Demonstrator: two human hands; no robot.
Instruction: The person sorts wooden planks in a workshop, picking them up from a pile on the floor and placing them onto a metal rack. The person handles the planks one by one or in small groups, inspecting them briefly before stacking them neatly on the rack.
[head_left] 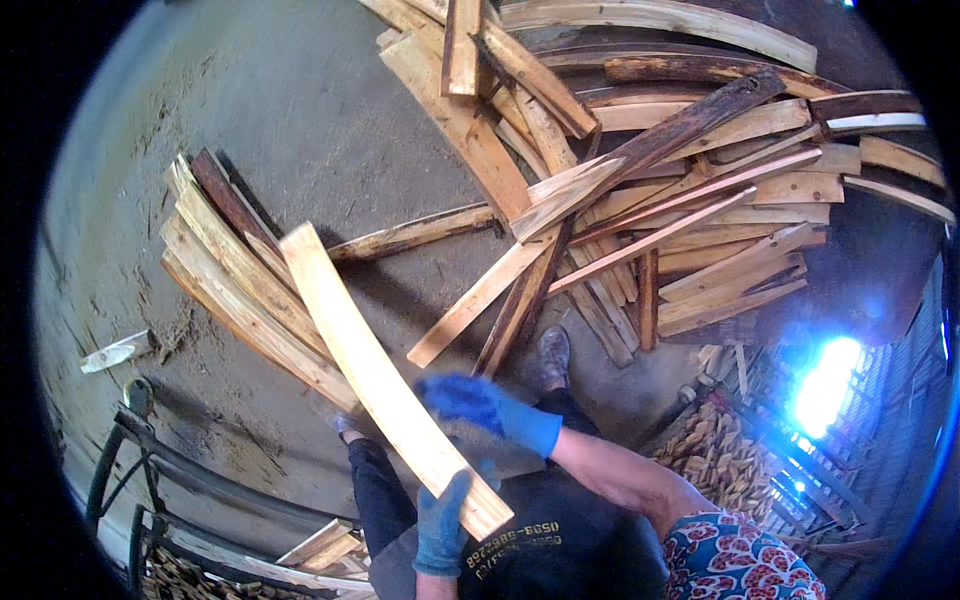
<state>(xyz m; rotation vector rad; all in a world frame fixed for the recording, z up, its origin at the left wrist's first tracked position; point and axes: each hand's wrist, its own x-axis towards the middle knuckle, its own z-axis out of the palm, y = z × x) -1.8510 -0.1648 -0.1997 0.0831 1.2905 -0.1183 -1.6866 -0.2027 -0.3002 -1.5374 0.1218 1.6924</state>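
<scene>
A long pale wooden plank (365,375) slants across the space before me, its far end up and to the left. My left hand (443,525), in a blue work glove, is closed round the plank close to its near end. My right hand (470,402), gloved in darker blue with a lighter cuff, hovers just right of the plank's middle. Its fingers are stretched toward the board and a little blurred, with nothing seen in them. Left of the held plank lies a small stack of rough boards (245,290), partly covered by it.
A large jumbled pile of planks (690,170) covers the floor at far right; some reach near my feet. One bark-edged board (410,232) lies across the middle. A dark metal frame (190,465) stands at near left. Wood pieces (715,450) fill a rack at right. A short offcut (115,352) lies far left.
</scene>
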